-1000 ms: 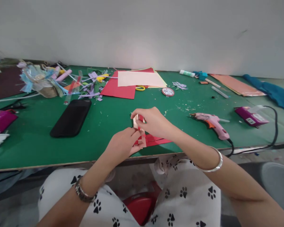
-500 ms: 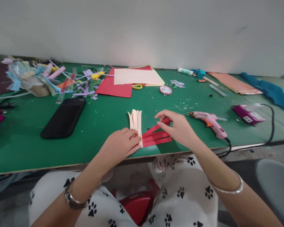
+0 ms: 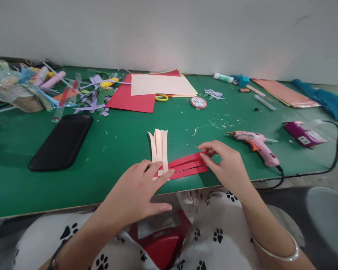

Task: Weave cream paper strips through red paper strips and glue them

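Observation:
Near the table's front edge, cream paper strips (image 3: 160, 144) stand away from me and cross red paper strips (image 3: 186, 165) that run to the right. At the crossing a small checkered weave shows, partly hidden by my fingers. My left hand (image 3: 135, 187) lies over this crossing, fingers stretched out and pressing the paper to the table, thumb spread toward me. My right hand (image 3: 224, 163) is closed in a pinch on the right end of the uppermost red strip. The other red strips lie just below it, close to the thumb.
A black phone (image 3: 62, 142) lies left; a pink glue gun (image 3: 256, 144) and purple power box (image 3: 304, 133) lie right. Behind are red paper (image 3: 132, 103), cream paper (image 3: 162, 84), yellow-handled scissors (image 3: 162, 97), a round tin (image 3: 198, 102), a glue stick (image 3: 223, 77) and purple scraps (image 3: 94, 103).
My right hand has brought the lifted, bent red strip down flat beside the others, moving slightly right. My left hand's fingers have flattened and its thumb has spread. The view has shifted slightly.

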`<control>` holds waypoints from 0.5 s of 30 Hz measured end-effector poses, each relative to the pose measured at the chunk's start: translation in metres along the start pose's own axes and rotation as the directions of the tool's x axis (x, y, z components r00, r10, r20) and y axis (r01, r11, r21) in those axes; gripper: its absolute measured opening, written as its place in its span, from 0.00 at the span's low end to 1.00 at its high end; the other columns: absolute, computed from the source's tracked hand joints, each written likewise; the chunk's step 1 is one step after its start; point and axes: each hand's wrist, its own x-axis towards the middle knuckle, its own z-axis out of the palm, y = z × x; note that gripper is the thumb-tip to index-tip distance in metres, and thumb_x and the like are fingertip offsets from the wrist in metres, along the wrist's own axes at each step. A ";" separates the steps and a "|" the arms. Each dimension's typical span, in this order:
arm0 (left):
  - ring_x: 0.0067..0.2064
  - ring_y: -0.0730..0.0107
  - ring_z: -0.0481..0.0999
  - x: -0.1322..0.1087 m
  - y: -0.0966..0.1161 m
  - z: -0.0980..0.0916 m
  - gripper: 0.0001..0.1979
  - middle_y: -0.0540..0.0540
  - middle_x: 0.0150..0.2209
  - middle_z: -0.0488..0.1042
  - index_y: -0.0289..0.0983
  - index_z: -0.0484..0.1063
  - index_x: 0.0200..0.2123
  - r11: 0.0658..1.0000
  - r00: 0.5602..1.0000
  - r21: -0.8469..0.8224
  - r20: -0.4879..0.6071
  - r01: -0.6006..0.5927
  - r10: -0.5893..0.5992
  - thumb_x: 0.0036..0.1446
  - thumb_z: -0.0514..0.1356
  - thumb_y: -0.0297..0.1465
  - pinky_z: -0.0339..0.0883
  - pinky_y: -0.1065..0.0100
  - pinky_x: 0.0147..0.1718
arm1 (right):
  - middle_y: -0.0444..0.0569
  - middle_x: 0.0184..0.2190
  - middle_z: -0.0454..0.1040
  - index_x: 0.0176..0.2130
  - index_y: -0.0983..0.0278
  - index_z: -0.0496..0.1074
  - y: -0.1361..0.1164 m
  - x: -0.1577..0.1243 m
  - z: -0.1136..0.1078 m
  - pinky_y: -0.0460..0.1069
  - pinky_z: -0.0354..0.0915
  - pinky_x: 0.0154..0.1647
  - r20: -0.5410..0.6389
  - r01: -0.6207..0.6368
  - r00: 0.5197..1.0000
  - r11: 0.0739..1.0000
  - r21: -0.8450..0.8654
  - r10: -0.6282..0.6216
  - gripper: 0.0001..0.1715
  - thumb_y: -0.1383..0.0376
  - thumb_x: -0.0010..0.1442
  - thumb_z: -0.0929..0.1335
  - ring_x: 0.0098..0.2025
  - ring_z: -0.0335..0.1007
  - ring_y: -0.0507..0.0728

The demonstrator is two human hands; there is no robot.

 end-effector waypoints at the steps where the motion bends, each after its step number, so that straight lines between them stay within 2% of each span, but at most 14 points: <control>1: 0.39 0.59 0.67 0.000 0.000 0.000 0.30 0.42 0.46 0.69 0.40 0.66 0.49 1.000 1.000 -0.010 -0.003 0.000 0.000 0.47 0.56 0.50 0.62 0.62 0.34 | 0.45 0.27 0.71 0.33 0.62 0.68 0.000 -0.001 0.001 0.45 0.62 0.26 -0.006 0.001 1.000 1.000 -0.009 -0.001 0.07 0.70 0.53 0.62 0.27 0.66 0.51; 8: 0.40 0.57 0.67 0.000 -0.001 0.002 0.29 0.41 0.46 0.69 0.40 0.67 0.49 1.000 1.000 -0.024 -0.005 0.000 0.000 0.47 0.56 0.50 0.62 0.61 0.35 | 0.44 0.23 0.69 0.33 0.61 0.68 0.000 -0.005 0.002 0.46 0.61 0.25 -0.056 -0.024 0.998 0.997 -0.073 0.020 0.07 0.68 0.54 0.61 0.24 0.64 0.50; 15: 0.40 0.56 0.67 0.000 -0.001 0.001 0.28 0.41 0.46 0.70 0.40 0.67 0.48 1.000 1.000 -0.025 -0.002 -0.003 0.003 0.46 0.58 0.49 0.63 0.60 0.35 | 0.42 0.22 0.67 0.39 0.63 0.65 0.006 -0.007 0.006 0.45 0.59 0.23 -0.056 -0.081 0.995 0.995 -0.051 0.078 0.11 0.68 0.53 0.61 0.22 0.62 0.50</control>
